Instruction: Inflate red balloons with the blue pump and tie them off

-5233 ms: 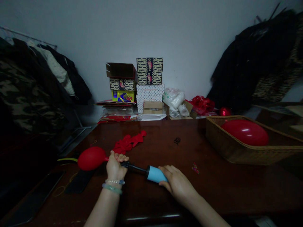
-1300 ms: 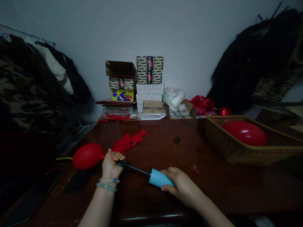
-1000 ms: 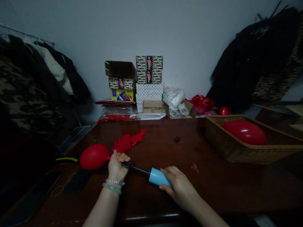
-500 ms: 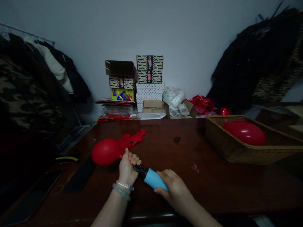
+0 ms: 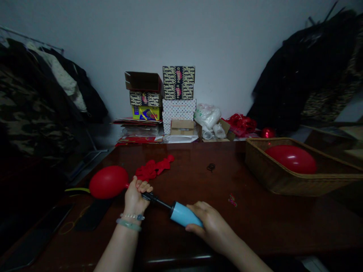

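- The left hand (image 5: 135,198) is closed around the black end of the pump (image 5: 185,215), with the neck of the small balloon (image 5: 109,182) at its fingers; the fingers hide how neck and pump meet.
- The right hand (image 5: 208,223) grips the near right end of the pump's blue barrel, thumb on the near side, fingers over the top.
- A length of black rod shows between the left hand and the barrel, and the pump slants from far left to near right above the table (image 5: 193,166).
- The small balloon, red and rounded, is on the left, just beyond the left hand.
- A bead bracelet (image 5: 132,217) and a green bangle (image 5: 129,225) circle the left wrist.
- The red cloth (image 5: 149,170), or what looks like cloth in this dim light, lies on the table just beyond the left hand.
- On the right side of the table, the basket (image 5: 279,184) holds the big balloon (image 5: 292,158), also red.
- Between the pump and the basket lie a black cord (image 5: 210,167), farther off, and a small colourful clump (image 5: 232,200), nearer.
- On the left, a dark slab (image 5: 95,215) lies near the small balloon, a yellow loop (image 5: 67,227) beside it.
- Stacked boxes (image 5: 178,83) stand at the far side, against the wall.
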`<state>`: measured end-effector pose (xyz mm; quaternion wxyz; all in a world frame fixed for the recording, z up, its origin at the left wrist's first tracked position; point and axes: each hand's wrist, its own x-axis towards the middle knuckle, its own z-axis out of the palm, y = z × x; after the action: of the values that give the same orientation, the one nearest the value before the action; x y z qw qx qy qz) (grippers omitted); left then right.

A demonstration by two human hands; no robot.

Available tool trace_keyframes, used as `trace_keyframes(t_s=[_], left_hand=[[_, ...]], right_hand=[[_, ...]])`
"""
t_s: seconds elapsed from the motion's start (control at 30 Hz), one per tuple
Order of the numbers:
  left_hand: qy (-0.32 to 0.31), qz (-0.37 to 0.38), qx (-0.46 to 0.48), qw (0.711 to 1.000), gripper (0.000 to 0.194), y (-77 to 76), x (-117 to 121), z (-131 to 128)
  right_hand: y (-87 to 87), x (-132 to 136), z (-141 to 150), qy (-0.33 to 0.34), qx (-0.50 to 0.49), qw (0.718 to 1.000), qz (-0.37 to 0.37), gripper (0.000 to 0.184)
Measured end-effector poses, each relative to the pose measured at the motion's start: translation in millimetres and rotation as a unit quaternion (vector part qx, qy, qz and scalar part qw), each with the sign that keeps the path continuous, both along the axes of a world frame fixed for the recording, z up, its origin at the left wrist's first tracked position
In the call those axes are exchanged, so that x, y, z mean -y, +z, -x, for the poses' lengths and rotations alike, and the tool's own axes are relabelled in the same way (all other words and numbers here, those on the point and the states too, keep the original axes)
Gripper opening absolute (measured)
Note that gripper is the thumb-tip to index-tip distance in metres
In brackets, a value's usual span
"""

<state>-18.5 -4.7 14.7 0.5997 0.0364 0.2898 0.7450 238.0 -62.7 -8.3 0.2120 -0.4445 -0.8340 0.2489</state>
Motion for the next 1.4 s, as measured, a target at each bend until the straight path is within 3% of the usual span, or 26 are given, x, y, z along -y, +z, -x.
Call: trace_keyframes(t_s=[0.17, 0.33, 0.57, 0.77, 1.1, 1.4], left_hand=[[0.012, -0.004, 0.004, 1.000, 0.043, 1.9, -3.7, 16.5], [0.005, -0.005, -0.001, 1.000, 0.043, -3.7, -4.8, 17.7], [0.032, -0.012, -0.004, 0.999, 0.043, -7.3, -1.0, 5.4], [-0.003, -0.019, 0.008, 1.000, 0.044, -11.2, 2.0, -15.3], [-0.022, -0.021, -0.016, 0.999, 0.049, -13.1, 10.0, -58.3], [-0.013, -0.048, -0.018, 0.999, 0.047, -3.4, 8.9, -41.9]], right_hand=[[9.9, -3.7, -11.9, 0.011, -0.003, 1.000, 0.020, 0.047], [1.5, -3.8, -12.0, 0.005, 0.004, 1.000, 0.017, 0.048], [-5.3, 0.5, -7.2, -0.019, 0.015, 0.999, -0.021, 0.048], [-4.4, 3.3, -1.5, -0.012, 0.010, 1.000, -0.024, 0.047], [-22.5, 1.1, 4.7, -0.014, -0.025, 0.998, -0.052, 0.047], [-10.6, -4.1, 5.3, -0.001, -0.039, 0.999, -0.030, 0.053]])
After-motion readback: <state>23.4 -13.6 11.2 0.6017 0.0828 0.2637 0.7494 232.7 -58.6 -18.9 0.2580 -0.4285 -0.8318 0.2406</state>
